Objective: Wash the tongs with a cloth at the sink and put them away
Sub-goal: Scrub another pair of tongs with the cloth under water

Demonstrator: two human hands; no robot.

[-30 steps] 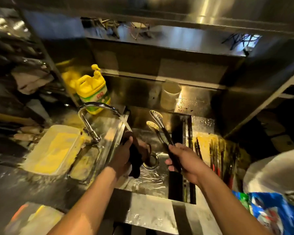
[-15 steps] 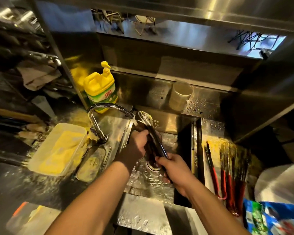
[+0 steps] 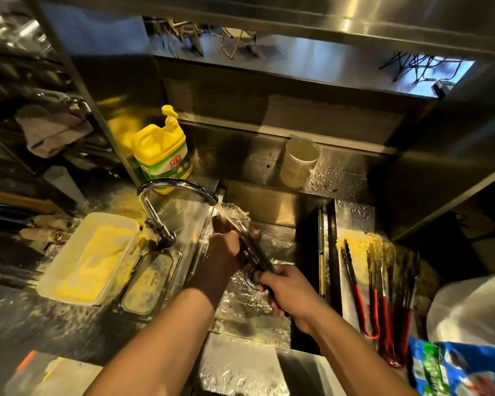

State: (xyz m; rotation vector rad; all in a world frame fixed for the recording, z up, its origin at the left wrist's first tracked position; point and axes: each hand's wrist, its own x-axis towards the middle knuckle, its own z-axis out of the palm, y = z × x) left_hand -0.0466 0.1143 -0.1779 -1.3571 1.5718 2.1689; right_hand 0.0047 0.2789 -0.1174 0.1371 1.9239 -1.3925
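Note:
My right hand (image 3: 290,292) grips the handle end of the metal tongs (image 3: 255,250), which slant up and left over the steel sink (image 3: 272,207). Their tips sit under the water running from the curved faucet (image 3: 177,185). My left hand (image 3: 226,252) is closed around the middle of the tongs with a dark cloth (image 3: 222,224) pressed against them; most of the cloth is hidden by my fingers. Water splashes over the tong tips.
Several red-handled tongs (image 3: 377,304) lie on the drainboard right of the sink. A yellow detergent jug (image 3: 163,151) stands behind the faucet, a tray of yellow crumbs (image 3: 89,258) to its left. A translucent cup (image 3: 297,162) stands at the back, a blue packet (image 3: 463,370) at bottom right.
The tongs closed and swung left under the faucet stream. My left hand, which held the cloth apart from them, now wraps the cloth around the tongs.

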